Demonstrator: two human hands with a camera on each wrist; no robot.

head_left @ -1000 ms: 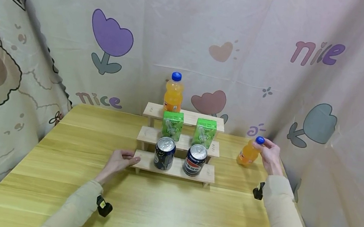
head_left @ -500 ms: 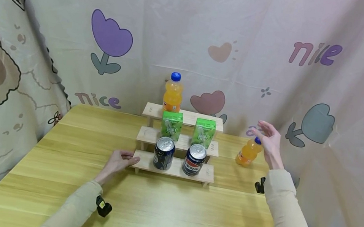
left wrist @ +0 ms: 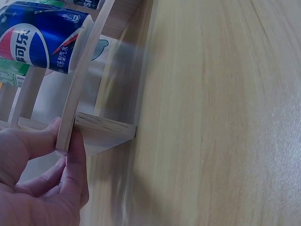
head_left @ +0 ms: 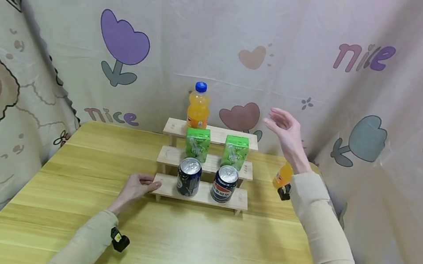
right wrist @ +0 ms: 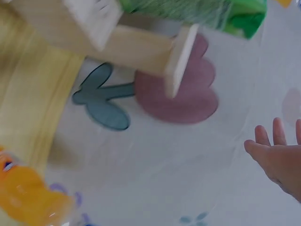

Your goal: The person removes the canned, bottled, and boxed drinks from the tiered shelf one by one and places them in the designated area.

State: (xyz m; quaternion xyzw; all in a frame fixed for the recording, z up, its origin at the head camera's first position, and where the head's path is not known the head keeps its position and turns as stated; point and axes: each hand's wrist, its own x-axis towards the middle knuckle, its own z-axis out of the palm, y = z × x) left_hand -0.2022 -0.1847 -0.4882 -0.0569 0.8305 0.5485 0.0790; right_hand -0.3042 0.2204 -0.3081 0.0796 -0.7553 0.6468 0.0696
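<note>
The left hand [head_left: 136, 190] pinches the near end of the wooden rack's [head_left: 167, 184] lowest board, thumb above and fingers beneath. Just right of it stand two dark cans [head_left: 188, 177] [head_left: 224, 183], with green cartons [head_left: 197, 143] [head_left: 235, 153] and one orange bottle [head_left: 198, 108] farther beyond. The right hand [head_left: 288, 133] is raised, loosely open and holding nothing; below it, a second orange bottle [head_left: 283, 176] rests on the surface [head_left: 188, 245], partly hidden.

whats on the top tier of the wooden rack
One blue-capped orange bottle stands toward the left end of the top tier. Its base is hidden behind the left green carton, so where exactly it meets the wood can't be seen.
</note>
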